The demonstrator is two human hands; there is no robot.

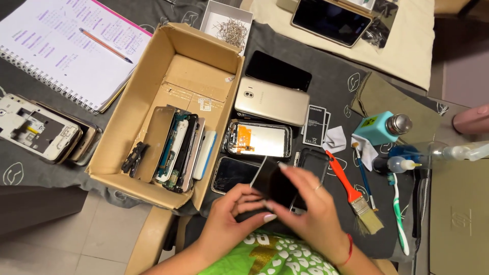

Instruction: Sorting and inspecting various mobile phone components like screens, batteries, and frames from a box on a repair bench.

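Both hands meet at the near edge of the counter (326, 81), just above the person's lap. The left hand (232, 216) cups a black phone (275, 184) from below, fingers curled under it; the right hand (316, 206) clasps it from above, thumb on its near edge. The phone is tilted, lifted off the dark cloth.

Left of them stands an open cardboard box (153, 102) holding phone parts on edge. A teal bottle (379, 128) with a yellow label lies to the right, beyond an orange-handled brush (354, 193). Bare cloth between brush and hands leaves little room.
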